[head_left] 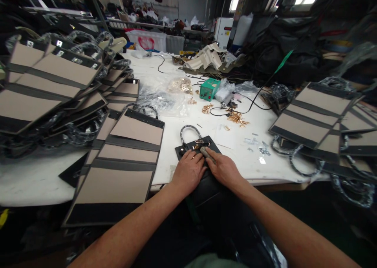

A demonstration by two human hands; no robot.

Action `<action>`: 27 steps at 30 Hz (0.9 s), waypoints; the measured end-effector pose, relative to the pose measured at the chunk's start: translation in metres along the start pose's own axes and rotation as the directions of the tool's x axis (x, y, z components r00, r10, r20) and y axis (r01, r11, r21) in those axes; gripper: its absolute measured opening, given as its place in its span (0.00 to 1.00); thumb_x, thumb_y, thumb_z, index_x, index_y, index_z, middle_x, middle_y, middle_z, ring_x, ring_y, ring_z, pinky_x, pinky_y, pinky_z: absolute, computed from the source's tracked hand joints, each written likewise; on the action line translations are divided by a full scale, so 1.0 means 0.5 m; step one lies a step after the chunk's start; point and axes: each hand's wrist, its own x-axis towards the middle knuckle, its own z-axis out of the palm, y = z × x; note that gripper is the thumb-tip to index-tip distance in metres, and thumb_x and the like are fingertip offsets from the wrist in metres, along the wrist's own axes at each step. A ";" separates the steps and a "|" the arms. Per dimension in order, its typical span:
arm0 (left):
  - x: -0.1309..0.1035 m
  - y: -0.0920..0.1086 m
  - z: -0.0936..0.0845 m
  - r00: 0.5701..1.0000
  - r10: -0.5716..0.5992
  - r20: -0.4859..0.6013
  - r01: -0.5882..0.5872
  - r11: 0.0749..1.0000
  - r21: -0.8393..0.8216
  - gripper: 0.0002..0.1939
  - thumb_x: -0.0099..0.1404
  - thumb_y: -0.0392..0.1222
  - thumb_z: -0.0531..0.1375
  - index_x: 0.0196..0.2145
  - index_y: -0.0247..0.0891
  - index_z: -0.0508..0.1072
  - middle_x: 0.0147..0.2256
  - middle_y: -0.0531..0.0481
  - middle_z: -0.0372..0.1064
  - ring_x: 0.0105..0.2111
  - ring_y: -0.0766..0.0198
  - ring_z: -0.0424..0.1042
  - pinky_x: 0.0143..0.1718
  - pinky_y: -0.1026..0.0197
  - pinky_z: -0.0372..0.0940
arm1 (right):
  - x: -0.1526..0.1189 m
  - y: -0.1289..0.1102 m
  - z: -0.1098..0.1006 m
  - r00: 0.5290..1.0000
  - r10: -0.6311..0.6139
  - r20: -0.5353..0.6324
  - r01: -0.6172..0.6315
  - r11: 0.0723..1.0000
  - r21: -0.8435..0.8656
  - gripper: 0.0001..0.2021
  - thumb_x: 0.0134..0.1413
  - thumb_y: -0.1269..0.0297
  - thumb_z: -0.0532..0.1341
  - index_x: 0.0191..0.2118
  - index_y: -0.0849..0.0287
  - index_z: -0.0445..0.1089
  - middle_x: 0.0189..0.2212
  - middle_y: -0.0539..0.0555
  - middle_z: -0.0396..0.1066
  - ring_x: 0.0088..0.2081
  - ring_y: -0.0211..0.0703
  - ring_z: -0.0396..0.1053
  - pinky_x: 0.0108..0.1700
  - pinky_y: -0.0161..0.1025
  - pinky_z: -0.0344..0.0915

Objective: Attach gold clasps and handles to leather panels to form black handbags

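Observation:
A black handbag panel (214,143) lies at the front edge of the table, its plastic-wrapped handle (191,128) arching away from me. A gold clasp (200,143) sits near its upper edge. My left hand (188,169) presses on the panel just below the clasp, fingers bent and close together over the leather. Beside it, my right hand (225,168) is closed, thumb and forefinger near the clasp. A rounded grey piece (207,153) shows at its fingers; whether it is held or is a finger cover is unclear. The black bag body (207,191) hangs below toward my lap.
Beige-lined bag panels (126,154) stack up on the left, with more panels (310,113) on the right. Beyond my hands lie gold fittings (235,117), small metal plates (262,148), a green box (209,89) with a black cable, and clear plastic bags (165,97).

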 end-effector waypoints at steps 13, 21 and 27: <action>-0.013 0.021 0.007 0.998 -0.054 0.022 0.057 0.990 -0.127 0.37 0.60 0.65 0.63 0.57 0.35 0.70 0.59 0.38 0.67 0.63 0.43 0.60 0.70 0.39 0.43 | -0.007 -0.019 -0.006 0.999 0.032 0.027 -0.028 0.989 -0.144 0.24 0.70 0.59 0.51 0.69 0.47 0.58 0.49 0.57 0.77 0.46 0.48 0.76 0.48 0.43 0.71; -0.014 0.017 0.017 0.994 -0.083 0.069 0.093 0.982 -0.167 0.38 0.61 0.61 0.63 0.60 0.32 0.69 0.60 0.35 0.66 0.64 0.41 0.59 0.70 0.38 0.44 | -0.003 -0.019 0.009 0.996 0.076 0.041 -0.065 0.972 -0.226 0.25 0.69 0.59 0.51 0.70 0.46 0.56 0.41 0.57 0.77 0.37 0.48 0.76 0.38 0.41 0.71; -0.013 0.021 0.016 0.994 -0.086 0.066 0.095 0.984 -0.151 0.36 0.61 0.59 0.63 0.59 0.31 0.69 0.60 0.36 0.66 0.64 0.40 0.58 0.70 0.38 0.43 | -0.001 -0.024 0.008 0.995 0.097 0.017 -0.091 0.974 -0.207 0.24 0.69 0.58 0.51 0.69 0.43 0.58 0.42 0.56 0.77 0.37 0.47 0.76 0.38 0.40 0.70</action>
